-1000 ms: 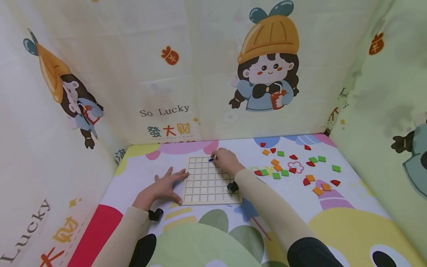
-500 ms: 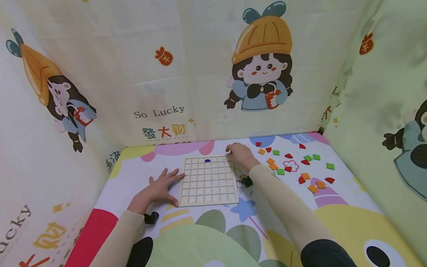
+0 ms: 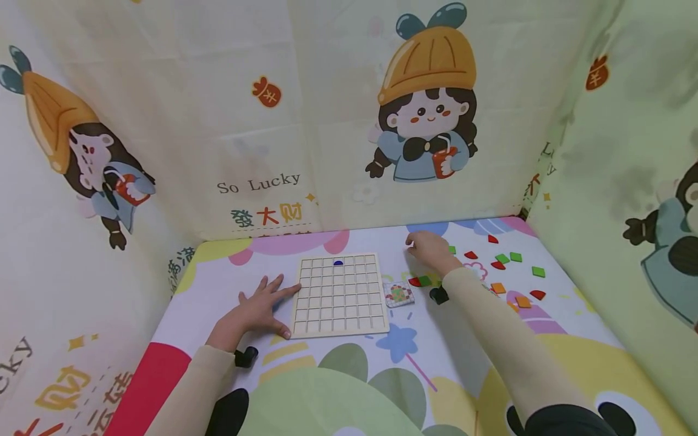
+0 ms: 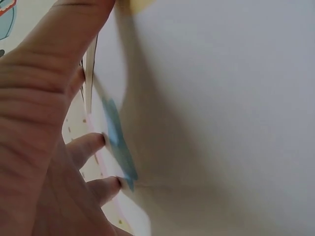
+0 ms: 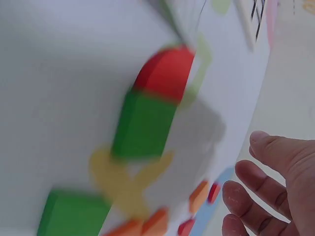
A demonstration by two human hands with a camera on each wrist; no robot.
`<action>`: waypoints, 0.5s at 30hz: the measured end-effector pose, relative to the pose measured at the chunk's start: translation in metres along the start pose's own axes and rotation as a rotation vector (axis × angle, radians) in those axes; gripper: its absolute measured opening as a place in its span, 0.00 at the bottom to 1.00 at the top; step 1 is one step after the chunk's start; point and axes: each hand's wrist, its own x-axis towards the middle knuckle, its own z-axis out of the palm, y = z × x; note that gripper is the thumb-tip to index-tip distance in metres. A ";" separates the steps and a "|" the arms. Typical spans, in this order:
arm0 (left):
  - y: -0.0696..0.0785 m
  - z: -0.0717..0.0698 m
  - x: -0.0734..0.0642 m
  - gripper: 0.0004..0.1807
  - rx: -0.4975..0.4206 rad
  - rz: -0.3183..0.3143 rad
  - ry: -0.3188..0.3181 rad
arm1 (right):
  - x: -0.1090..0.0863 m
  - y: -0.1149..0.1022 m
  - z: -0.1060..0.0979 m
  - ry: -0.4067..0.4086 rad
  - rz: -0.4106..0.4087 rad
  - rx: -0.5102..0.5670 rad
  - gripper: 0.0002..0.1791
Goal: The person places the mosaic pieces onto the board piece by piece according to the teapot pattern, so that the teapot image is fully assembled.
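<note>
A pale wooden grid board (image 3: 349, 297) lies flat on the patterned cloth in the head view. One dark blue rounded piece (image 3: 339, 263) sits in its top row. My left hand (image 3: 255, 313) rests on the cloth with fingers spread, index finger and thumb touching the board's left edge. To the right of the board, my right hand (image 3: 432, 249) hovers near the loose tiles; its fingers are loosely bent and hold nothing in the right wrist view. There, a red rounded tile (image 5: 167, 73) touches a green square tile (image 5: 147, 123). The hand and wrist hide some tiles in the head view.
Between the board and the right forearm lies a small card with a coloured pattern (image 3: 399, 294). Several red, green and orange tiles (image 3: 497, 288) are scattered to the right. A printed cloth wall (image 3: 327, 139) rises behind the table, with others at both sides.
My right hand has let go of the blue piece, leaving it in the top row, and moved right toward the tiles, uncovering the pattern card. The left hand stays at the board.
</note>
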 end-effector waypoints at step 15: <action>0.001 0.001 -0.001 0.66 0.068 0.011 0.041 | -0.019 0.048 -0.002 0.021 0.126 0.061 0.16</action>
